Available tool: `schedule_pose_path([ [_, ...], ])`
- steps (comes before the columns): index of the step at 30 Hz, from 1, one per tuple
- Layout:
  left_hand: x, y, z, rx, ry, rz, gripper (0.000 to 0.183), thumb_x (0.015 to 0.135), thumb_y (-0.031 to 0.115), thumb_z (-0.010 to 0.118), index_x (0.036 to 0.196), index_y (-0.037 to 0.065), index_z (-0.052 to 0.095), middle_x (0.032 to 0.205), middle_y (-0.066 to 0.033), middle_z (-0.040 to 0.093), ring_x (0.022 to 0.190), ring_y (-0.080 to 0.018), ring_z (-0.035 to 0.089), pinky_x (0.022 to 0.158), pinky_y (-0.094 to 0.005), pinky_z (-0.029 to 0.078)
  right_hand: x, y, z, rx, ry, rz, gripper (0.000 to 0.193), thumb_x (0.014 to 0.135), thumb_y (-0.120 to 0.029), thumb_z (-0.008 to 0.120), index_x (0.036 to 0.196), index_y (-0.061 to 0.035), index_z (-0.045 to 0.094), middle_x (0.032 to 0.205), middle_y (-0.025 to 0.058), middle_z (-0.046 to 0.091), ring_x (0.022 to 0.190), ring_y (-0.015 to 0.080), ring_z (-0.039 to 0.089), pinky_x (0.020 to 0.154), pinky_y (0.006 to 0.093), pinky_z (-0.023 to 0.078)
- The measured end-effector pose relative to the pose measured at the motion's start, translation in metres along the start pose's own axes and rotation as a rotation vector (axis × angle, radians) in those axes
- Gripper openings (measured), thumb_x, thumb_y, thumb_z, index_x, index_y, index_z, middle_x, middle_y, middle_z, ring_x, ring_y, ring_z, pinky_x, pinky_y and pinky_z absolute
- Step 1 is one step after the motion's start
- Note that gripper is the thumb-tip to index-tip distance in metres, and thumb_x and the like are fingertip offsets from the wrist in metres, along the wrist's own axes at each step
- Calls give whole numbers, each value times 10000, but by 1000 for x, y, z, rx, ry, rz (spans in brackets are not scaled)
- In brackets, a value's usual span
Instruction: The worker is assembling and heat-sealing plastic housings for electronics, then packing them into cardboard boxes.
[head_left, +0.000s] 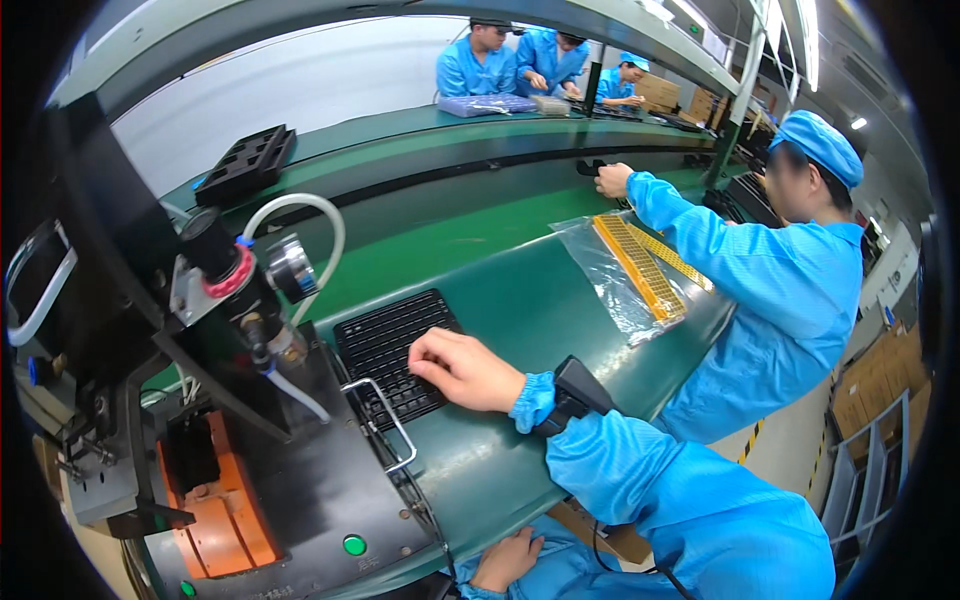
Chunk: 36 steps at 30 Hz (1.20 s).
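My right hand (462, 370) is above a black slotted tray (392, 325) on the green bench. Its fingers are curled together, the fingertips over the tray's near right part; whatever they may hold is too small or hidden to make out. A black device is strapped around my right wrist. Down at the lower edge, my left hand (507, 562) rests on my blue-clothed lap with its fingers laid out, and no object shows in it. A metal handle (385, 425) on the black machine stands beside the tray, overlapping its near left edge in view.
At left stands a machine with a pressure gauge (291, 268), an orange fixture (225, 510) and a green button (355, 545). Yellow gridded strips (640, 265) lie on a clear plastic bag (610, 290). A co-worker (770, 280) reaches over the bench at right; others sit beyond.
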<state>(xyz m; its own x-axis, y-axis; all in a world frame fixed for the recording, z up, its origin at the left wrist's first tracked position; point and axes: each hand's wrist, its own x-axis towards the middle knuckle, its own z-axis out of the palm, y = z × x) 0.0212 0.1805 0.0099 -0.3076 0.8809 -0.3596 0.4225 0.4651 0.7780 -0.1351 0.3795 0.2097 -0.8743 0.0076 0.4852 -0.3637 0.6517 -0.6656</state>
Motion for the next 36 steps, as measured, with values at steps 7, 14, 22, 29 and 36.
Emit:
schedule_pose_path([
  [7, -3, 3, -2, 7, -22, 14, 491, 984, 403, 452, 1251, 7, 565, 1164, -274, 633, 1053, -437, 614, 927, -502, 482, 0, 0, 0, -34, -45, 42, 93, 942, -115, 611, 968, -29, 589, 901, 89, 576, 799, 215, 600, 719, 323, 494],
  [14, 0, -2, 1, 29, -13, 33, 487, 980, 399, 464, 1252, 9, 569, 1139, -271, 645, 1034, -435, 623, 917, -496, 487, 1, 2, 0, -49, -67, 48, 96, 947, -119, 602, 969, -27, 585, 915, 96, 569, 812, 222, 595, 728, 330, 493],
  [22, 0, -2, 2, 34, -1, 42, 481, 980, 399, 463, 1252, 17, 571, 1097, -271, 660, 1011, -428, 636, 896, -500, 495, 1, 1, -1, -50, -84, 54, 100, 949, -125, 599, 970, -28, 587, 921, 97, 563, 831, 228, 589, 747, 336, 489],
  [29, -1, -1, 0, 28, -27, 17, 485, 983, 402, 453, 1266, 22, 554, 1097, -279, 658, 1007, -440, 634, 897, -505, 494, 1, 1, -1, -55, -93, 43, 108, 948, -132, 601, 980, -29, 598, 919, 100, 559, 826, 232, 580, 739, 341, 484],
  [36, 0, -2, 0, 13, -22, 13, 476, 983, 399, 452, 1255, 20, 548, 1099, -281, 655, 1017, -445, 629, 908, -508, 488, 1, 2, 1, -57, -102, 36, 107, 947, -131, 600, 978, -29, 599, 913, 103, 561, 821, 239, 579, 738, 345, 484],
])
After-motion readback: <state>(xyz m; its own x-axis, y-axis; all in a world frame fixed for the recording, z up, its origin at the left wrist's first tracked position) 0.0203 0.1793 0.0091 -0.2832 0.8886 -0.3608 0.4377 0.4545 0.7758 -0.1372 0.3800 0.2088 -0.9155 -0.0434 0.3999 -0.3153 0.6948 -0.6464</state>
